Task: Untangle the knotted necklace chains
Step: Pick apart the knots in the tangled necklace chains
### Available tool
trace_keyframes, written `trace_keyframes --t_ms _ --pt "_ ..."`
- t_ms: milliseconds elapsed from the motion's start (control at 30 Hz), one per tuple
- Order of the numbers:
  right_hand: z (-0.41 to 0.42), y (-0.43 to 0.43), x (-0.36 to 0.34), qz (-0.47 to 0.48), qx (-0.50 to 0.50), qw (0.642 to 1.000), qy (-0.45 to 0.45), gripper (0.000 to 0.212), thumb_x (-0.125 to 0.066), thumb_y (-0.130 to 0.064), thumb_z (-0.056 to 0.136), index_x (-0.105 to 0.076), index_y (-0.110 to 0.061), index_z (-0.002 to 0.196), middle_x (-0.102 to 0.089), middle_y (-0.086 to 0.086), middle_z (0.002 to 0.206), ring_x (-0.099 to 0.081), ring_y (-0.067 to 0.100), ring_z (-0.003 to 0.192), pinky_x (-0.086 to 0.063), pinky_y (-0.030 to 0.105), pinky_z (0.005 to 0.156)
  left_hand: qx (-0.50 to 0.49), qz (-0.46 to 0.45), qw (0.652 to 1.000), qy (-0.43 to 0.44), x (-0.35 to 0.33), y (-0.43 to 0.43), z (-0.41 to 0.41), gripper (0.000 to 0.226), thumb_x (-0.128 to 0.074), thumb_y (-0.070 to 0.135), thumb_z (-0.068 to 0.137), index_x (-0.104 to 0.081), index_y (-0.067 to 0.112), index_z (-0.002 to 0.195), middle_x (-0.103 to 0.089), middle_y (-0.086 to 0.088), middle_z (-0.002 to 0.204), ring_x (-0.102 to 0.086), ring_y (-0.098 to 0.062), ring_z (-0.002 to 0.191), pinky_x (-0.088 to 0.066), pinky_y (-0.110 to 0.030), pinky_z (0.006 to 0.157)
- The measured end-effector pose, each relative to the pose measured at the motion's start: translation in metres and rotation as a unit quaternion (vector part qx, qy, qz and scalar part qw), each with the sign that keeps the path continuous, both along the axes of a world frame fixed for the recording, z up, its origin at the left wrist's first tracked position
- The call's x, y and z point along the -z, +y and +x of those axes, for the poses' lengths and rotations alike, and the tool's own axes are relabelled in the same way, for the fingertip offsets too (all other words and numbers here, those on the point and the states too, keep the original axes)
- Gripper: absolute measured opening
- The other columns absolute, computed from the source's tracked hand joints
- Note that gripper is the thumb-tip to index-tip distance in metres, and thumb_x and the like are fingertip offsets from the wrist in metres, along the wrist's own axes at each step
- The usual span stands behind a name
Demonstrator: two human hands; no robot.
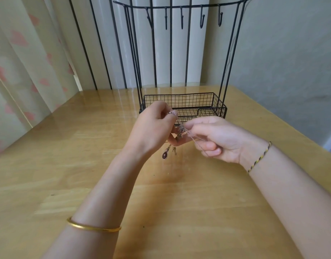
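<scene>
Gold metal comes first at the left: one plain bangle (93, 226) sits around the left forearm, which rises from the lower edge toward the middle. The left hand (153, 126) is held in the air above the wooden surface (48, 165), its back toward the camera. Its fingers are curled and pinch the upper part of the knotted necklace chains (181, 128).

The tangle hangs between the fingertips of the two hands and does not touch the surface. How many chains are in it I cannot tell. Under the left hand one dark drop-shaped pendant (164, 155) dangles, with a smaller blurred charm just beside it.

The right hand (217, 139) is turned with its palm to the left. Its thumb and forefinger pinch the chains at the knot, and one thin strand runs down across its curled lower fingers. One braided bracelet (260, 157), yellow and dark, is on the right wrist.

Behind both hands one black wire rack (183, 105) stands on the surface, with five hooks (182, 19) along its top bar.
</scene>
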State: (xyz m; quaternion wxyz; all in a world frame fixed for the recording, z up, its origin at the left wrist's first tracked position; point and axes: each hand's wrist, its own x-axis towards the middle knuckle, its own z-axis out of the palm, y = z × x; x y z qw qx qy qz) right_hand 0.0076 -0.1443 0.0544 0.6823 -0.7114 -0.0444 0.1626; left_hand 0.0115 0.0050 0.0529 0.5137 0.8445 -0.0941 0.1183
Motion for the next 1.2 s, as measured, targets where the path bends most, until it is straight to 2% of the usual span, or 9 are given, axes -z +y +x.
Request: trace_keyframes --t_ms 100,300,433,533,667,867,1033,1133,1200 --pt "-0.003 0.000 0.001 -0.042 -0.065 0.996 -0.034 0.022 -0.052 0.007 0.088 -0.059 -0.007 0.103 -0.058 0.019 0.083 -0.026 0.001 0.028 -0.016 0.011 0.029 0.006 -0.008 1.000 0.002 0.000 -0.003 -0.002 0.011 -0.052 0.013 0.093 -0.053 0.005 0.086 -0.062 0.001 0.060 -0.061 -0.014 0.044 -0.034 -0.013 0.037" --pt "-0.003 0.004 0.002 -0.035 -0.044 0.995 -0.088 0.013 -0.055 0.006 0.088 -0.057 -0.007 0.084 -0.056 0.008 0.067 -0.027 0.002 0.028 -0.016 0.010 0.030 -0.015 0.003 1.000 0.004 0.002 -0.001 0.004 0.018 -0.055 0.021 0.092 -0.053 0.008 0.080 -0.050 0.003 0.055 -0.044 -0.008 0.040 -0.034 -0.021 0.043" --pt "-0.001 0.006 0.002 -0.021 0.023 0.994 -0.101 0.014 -0.052 0.003 0.091 -0.055 -0.008 0.083 -0.052 0.004 0.062 -0.032 0.004 0.030 -0.020 0.013 0.031 -0.008 -0.059 0.998 0.015 -0.001 0.002 0.004 0.025 -0.052 0.019 0.095 -0.046 0.013 0.071 -0.047 -0.001 0.051 -0.042 -0.013 0.040 -0.034 -0.022 0.045" --pt "0.000 0.009 0.002 -0.001 0.071 0.993 -0.097 0.016 -0.052 0.000 0.091 -0.054 -0.010 0.079 -0.050 -0.001 0.054 -0.038 0.008 0.033 -0.025 0.015 0.033 0.011 -0.080 0.997 0.021 -0.001 0.001 0.003 0.024 -0.049 0.017 0.097 -0.047 0.011 0.073 -0.048 -0.003 0.052 -0.043 -0.015 0.043 -0.036 -0.023 0.045" --pt "0.001 0.010 -0.001 0.049 0.128 0.988 -0.074 0.019 -0.052 -0.001 0.090 -0.051 -0.011 0.073 -0.049 0.003 0.069 -0.039 0.009 0.033 -0.025 0.016 0.034 0.036 -0.095 0.995 0.021 -0.001 0.002 0.002 0.015 -0.049 0.011 0.097 -0.052 0.010 0.082 -0.051 -0.005 0.061 -0.050 -0.006 0.044 -0.045 -0.020 0.046" --pt "0.002 0.005 -0.005 0.100 0.140 0.983 -0.057 0.018 -0.051 -0.004 0.089 -0.048 -0.011 0.072 -0.049 0.007 0.076 -0.036 0.010 0.036 -0.023 0.018 0.036 0.082 -0.001 0.997 0.012 -0.003 0.008 0.000 0.013 -0.059 0.001 0.086 -0.063 0.013 0.084 -0.056 0.008 0.066 -0.049 -0.005 0.053 -0.044 -0.023 0.057" --pt "0.000 0.003 -0.007 0.042 0.118 0.987 -0.097 0.017 -0.053 -0.002 0.088 -0.052 -0.010 0.073 -0.050 0.002 0.064 -0.032 0.008 0.036 -0.019 0.015 0.036 0.098 0.003 0.995 -0.007 0.000 0.002 -0.001 0.014 -0.074 0.016 0.081 -0.062 0.010 0.085 -0.047 0.012 0.052 -0.040 -0.003 0.049 -0.034 -0.017 0.049" --pt "-0.001 0.003 -0.007 0.004 0.106 0.986 -0.126 0.016 -0.053 0.000 0.087 -0.053 -0.009 0.074 -0.047 -0.003 0.052 -0.031 0.007 0.034 -0.018 0.014 0.035 0.095 -0.032 0.995 -0.017 0.000 -0.001 -0.003 0.017 -0.073 0.013 0.082 -0.060 0.002 0.085 -0.042 0.012 0.047 -0.036 -0.003 0.040 -0.032 -0.013 0.041" --pt "-0.001 0.003 -0.008 -0.010 0.103 0.985 -0.136 0.016 -0.052 0.001 0.087 -0.053 -0.008 0.074 -0.048 0.000 0.055 -0.030 0.007 0.034 -0.018 0.015 0.034 0.098 -0.064 0.993 -0.006 -0.002 -0.002 -0.004 0.014 -0.071 0.009 0.083 -0.059 0.001 0.082 -0.043 0.005 0.052 -0.036 -0.003 0.039 -0.031 -0.013 0.038"
